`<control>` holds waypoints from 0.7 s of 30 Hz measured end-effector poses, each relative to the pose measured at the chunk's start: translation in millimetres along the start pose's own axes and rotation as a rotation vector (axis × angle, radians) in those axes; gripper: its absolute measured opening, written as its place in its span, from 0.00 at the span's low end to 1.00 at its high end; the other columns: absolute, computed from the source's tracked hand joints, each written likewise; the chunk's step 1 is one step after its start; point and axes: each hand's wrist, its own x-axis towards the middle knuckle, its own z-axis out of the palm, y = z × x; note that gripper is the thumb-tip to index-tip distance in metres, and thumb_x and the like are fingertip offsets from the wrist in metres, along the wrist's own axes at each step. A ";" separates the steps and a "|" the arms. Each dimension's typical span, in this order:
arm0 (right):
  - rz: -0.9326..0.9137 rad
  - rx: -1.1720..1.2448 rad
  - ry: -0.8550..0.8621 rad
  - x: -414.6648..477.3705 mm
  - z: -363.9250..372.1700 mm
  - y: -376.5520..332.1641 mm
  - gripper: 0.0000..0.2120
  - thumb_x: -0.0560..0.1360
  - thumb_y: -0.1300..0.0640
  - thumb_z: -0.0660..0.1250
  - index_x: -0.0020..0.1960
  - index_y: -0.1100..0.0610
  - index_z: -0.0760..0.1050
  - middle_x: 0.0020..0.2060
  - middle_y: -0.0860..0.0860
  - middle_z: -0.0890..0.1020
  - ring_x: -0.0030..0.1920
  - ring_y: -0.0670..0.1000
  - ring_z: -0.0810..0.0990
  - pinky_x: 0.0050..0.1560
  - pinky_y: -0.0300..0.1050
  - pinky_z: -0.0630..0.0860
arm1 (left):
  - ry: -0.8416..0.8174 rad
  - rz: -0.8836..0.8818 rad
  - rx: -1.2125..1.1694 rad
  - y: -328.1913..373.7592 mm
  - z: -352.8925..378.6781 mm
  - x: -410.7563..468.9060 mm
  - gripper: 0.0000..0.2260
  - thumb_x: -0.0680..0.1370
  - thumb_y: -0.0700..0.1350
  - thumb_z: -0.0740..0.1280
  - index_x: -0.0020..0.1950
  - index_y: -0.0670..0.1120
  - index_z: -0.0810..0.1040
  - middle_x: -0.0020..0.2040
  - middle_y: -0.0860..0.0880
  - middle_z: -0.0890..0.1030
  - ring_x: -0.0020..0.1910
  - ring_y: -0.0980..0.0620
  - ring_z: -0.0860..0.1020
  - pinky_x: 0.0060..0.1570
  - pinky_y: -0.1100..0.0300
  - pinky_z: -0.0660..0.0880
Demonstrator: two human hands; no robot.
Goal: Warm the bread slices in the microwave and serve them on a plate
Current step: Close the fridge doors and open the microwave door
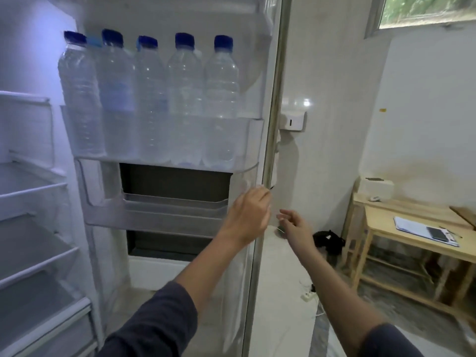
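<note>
Standing open, the fridge door [159, 274] carries five blue-capped water bottles [152, 99] upright in its upper door shelf. The left hand [251, 215] sits at the door's outer edge with its fingers bent toward it; blur hides whether they grip. The right hand [296, 225] hangs just beside it, fingers loosely curled, holding nothing. Fridge shelves [31, 191] lie to the left. A wooden table [381, 215] bearing papers [409, 224] and a phone [437, 233] stands against the white wall [334, 73], below a window [427, 9]. The bread slices are out of view.

Dim room; bluish glow inside fridge [31, 124]; daylight at window [427, 9]; soft blur; edges bowed.
</note>
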 end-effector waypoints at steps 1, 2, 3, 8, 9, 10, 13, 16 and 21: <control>-0.024 -0.001 -0.019 13.2 4.3 -1.3 0.14 0.77 0.66 0.60 0.63 0.63 0.72 0.49 0.53 0.79 0.46 0.50 0.76 0.47 0.45 0.75 | 0.041 0.015 0.093 -1.9 6.1 1.6 0.12 0.75 0.41 0.61 0.56 0.42 0.77 0.54 0.47 0.78 0.56 0.49 0.76 0.60 0.57 0.72; -0.052 0.003 -0.036 25.7 8.2 -2.8 0.16 0.77 0.66 0.60 0.65 0.62 0.70 0.51 0.55 0.78 0.48 0.50 0.76 0.48 0.42 0.74 | 0.076 0.025 0.188 -3.1 13.1 1.9 0.13 0.74 0.42 0.61 0.56 0.43 0.77 0.54 0.47 0.79 0.58 0.48 0.76 0.62 0.56 0.70; -0.085 -0.001 -0.041 37.0 12.0 -4.2 0.18 0.77 0.66 0.60 0.66 0.62 0.69 0.54 0.56 0.77 0.51 0.50 0.75 0.51 0.42 0.73 | 0.102 0.039 0.275 -4.2 19.8 2.0 0.14 0.73 0.43 0.62 0.57 0.43 0.78 0.55 0.47 0.80 0.59 0.48 0.76 0.65 0.55 0.67; -0.236 -0.026 -0.109 89.8 26.3 -0.3 0.27 0.77 0.58 0.63 0.74 0.53 0.59 0.68 0.53 0.69 0.67 0.52 0.69 0.69 0.52 0.67 | 0.076 -0.001 0.677 -10.8 36.4 2.6 0.22 0.73 0.45 0.62 0.67 0.40 0.71 0.68 0.41 0.73 0.69 0.45 0.69 0.73 0.50 0.49; -0.245 -0.016 -0.158 98.1 28.6 3.8 0.28 0.77 0.56 0.63 0.74 0.51 0.57 0.70 0.52 0.67 0.69 0.52 0.67 0.69 0.55 0.66 | 0.080 -0.032 0.725 -9.7 37.3 3.1 0.23 0.74 0.45 0.60 0.68 0.40 0.69 0.69 0.41 0.71 0.71 0.45 0.67 0.73 0.50 0.47; -0.252 0.006 -0.207 105.8 30.9 8.2 0.29 0.76 0.54 0.63 0.74 0.48 0.56 0.71 0.52 0.66 0.70 0.53 0.66 0.70 0.57 0.66 | 0.078 -0.062 0.767 -7.9 38.7 3.2 0.24 0.74 0.45 0.58 0.70 0.40 0.67 0.71 0.41 0.69 0.71 0.45 0.65 0.73 0.51 0.45; -0.228 0.112 -0.344 118.0 31.8 17.1 0.32 0.76 0.50 0.63 0.75 0.44 0.51 0.74 0.51 0.61 0.73 0.53 0.63 0.71 0.59 0.64 | 0.079 -0.131 0.876 -5.0 44.5 5.2 0.25 0.75 0.45 0.56 0.72 0.39 0.63 0.73 0.42 0.66 0.73 0.47 0.63 0.73 0.51 0.43; -0.189 0.156 -0.450 124.6 26.1 18.8 0.33 0.78 0.52 0.61 0.76 0.44 0.46 0.76 0.49 0.57 0.74 0.52 0.60 0.73 0.58 0.61 | 0.075 -0.189 0.949 -3.4 48.6 6.7 0.28 0.75 0.47 0.59 0.73 0.40 0.60 0.74 0.43 0.63 0.74 0.48 0.59 0.73 0.51 0.42; -0.153 0.135 -0.531 129.1 18.4 17.3 0.33 0.78 0.52 0.62 0.76 0.44 0.46 0.76 0.49 0.56 0.74 0.54 0.60 0.72 0.58 0.61 | 0.063 -0.219 0.994 -2.4 47.2 5.1 0.27 0.76 0.46 0.58 0.74 0.41 0.59 0.75 0.45 0.62 0.74 0.49 0.55 0.74 0.52 0.40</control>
